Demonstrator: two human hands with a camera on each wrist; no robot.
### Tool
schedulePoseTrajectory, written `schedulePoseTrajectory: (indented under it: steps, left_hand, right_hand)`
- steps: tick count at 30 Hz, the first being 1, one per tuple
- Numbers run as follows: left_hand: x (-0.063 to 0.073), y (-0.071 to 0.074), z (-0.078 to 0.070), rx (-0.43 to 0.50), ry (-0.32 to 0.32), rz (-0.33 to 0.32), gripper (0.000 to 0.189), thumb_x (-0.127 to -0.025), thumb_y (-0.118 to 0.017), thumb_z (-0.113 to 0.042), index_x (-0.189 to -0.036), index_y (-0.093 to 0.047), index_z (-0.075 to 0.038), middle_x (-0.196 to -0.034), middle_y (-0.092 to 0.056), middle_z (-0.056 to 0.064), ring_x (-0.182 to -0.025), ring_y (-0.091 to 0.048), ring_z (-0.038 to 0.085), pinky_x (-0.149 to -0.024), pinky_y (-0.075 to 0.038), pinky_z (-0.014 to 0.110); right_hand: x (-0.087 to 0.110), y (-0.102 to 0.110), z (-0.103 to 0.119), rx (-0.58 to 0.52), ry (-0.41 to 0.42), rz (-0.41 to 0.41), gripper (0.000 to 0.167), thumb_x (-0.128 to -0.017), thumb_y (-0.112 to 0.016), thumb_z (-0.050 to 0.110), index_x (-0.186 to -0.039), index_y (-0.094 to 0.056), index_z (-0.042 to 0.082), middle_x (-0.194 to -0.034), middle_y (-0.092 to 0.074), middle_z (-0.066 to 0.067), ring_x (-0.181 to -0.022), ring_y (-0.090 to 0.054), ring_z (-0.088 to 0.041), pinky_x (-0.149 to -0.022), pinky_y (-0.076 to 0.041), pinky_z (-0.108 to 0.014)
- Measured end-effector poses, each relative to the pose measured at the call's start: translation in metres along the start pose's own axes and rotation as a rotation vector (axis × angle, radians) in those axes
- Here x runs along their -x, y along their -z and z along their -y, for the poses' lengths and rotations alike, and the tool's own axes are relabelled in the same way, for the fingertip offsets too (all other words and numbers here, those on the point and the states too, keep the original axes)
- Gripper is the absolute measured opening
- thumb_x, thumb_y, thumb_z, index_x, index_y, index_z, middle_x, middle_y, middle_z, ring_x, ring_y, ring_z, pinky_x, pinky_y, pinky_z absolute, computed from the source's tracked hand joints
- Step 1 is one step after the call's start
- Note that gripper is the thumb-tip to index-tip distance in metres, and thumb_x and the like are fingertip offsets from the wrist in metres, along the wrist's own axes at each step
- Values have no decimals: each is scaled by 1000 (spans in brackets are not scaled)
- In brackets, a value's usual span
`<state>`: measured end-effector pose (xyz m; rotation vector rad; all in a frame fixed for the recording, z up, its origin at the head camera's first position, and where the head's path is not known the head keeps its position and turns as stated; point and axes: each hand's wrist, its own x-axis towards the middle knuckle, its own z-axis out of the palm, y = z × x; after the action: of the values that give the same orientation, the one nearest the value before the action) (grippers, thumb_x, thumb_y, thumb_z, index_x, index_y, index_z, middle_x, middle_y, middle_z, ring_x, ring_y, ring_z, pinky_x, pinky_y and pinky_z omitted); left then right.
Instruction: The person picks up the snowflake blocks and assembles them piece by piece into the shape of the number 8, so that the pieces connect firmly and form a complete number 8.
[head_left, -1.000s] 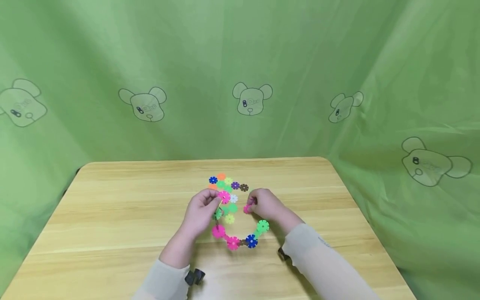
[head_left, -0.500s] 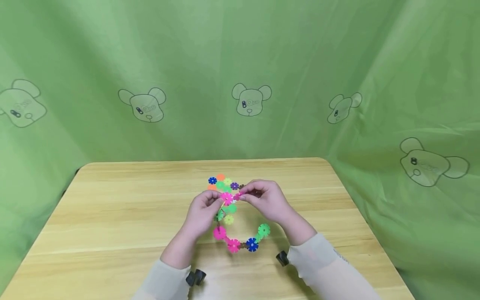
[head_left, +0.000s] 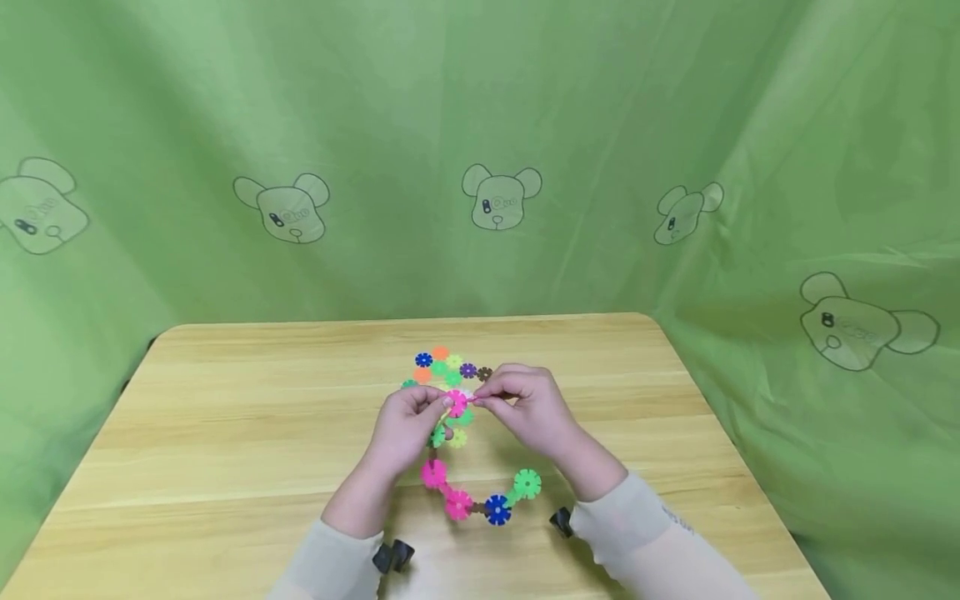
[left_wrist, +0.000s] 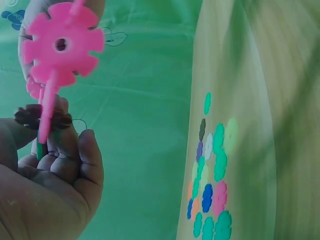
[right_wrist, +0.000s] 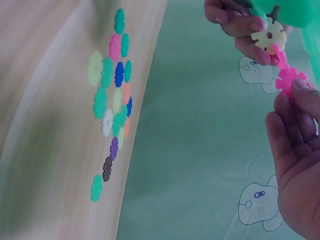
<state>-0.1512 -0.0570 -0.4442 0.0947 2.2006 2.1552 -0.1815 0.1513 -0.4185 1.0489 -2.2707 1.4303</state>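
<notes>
My left hand [head_left: 402,429] pinches the upper end of a curved chain of slotted snowflake discs, next to a pink disc [head_left: 456,403]. The chain hangs above the table, with a blue disc [head_left: 497,509] at the bottom and a green disc [head_left: 527,483] at its free end. My right hand [head_left: 532,408] pinches another pink snowflake disc [right_wrist: 291,79] at its edge. That disc meets the pink disc at the chain's end; how deep their slots engage I cannot tell. A pale yellow chain disc [right_wrist: 270,35] shows beside the left fingers in the right wrist view.
Several loose discs lie on the wooden table [head_left: 262,417] behind the hands, among them an orange disc [head_left: 440,354], a purple disc [head_left: 468,371] and a brown disc [head_left: 485,374]. A green curtain [head_left: 390,275] surrounds the table's far and side edges.
The right hand has carried its pink disc up and left from beside the chain to the pink disc at the left fingertips. The chain's lower part has dropped slightly.
</notes>
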Motion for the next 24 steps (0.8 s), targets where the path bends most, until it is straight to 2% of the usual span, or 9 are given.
schedulePoseTrajectory:
  steps: [5,10,13,15,19,22,24]
  left_hand:
    - [2,-2,-1,12,15,-5,14,-105,-63,-5,-104,-70,8,-83,-73,14,-62,-68,14,-52,-53,21]
    - [4,-2,-1,-6,14,-4,13,-104,-63,-3,-103,-70,7,-79,-72,11,-63,-70,17,-52,-53,21]
    - [4,-1,-1,-17,11,20,13,-104,-63,-3,-102,-70,8,-81,-73,13,-64,-71,19,-54,-55,21]
    - [3,1,0,-23,-3,50,14,-104,-64,-4,-103,-70,8,-86,-74,15,-67,-72,20,-56,-56,21]
    - [-2,6,0,-105,-44,82,15,-103,-68,-8,-101,-74,5,-87,-74,12,-75,-70,21,-65,-57,24]
    - [-4,7,0,-177,-41,62,13,-102,-69,-10,-98,-75,1,-84,-70,5,-77,-63,19,-68,-54,26]
    - [-4,8,0,-192,-28,45,12,-102,-69,-10,-97,-74,-1,-84,-67,4,-78,-59,18,-67,-52,27]
  right_hand:
    - [3,-5,-5,13,57,-21,23,-83,-78,-19,-88,-79,3,-85,-75,-6,-77,-73,-18,-72,-63,-27]
    - [3,-7,-9,64,154,6,22,-83,-78,-19,-89,-79,3,-85,-74,-5,-74,-71,-18,-70,-62,-25]
    - [3,-6,-9,74,174,24,22,-83,-79,-18,-90,-79,3,-85,-75,-5,-74,-70,-17,-69,-61,-24]
    - [3,-5,-9,61,159,28,21,-83,-80,-17,-89,-79,3,-85,-75,-5,-73,-70,-16,-68,-60,-23]
    - [0,-3,-8,21,53,68,15,-85,-82,-10,-91,-80,3,-88,-76,-5,-76,-71,-16,-69,-62,-26]
    - [-2,4,-22,-15,-129,115,15,-86,-84,-3,-100,-79,0,-95,-77,-9,-83,-72,-20,-74,-64,-33]
    - [-1,11,-43,2,-281,119,22,-87,-84,1,-108,-76,-2,-100,-76,-11,-87,-71,-21,-79,-63,-34]
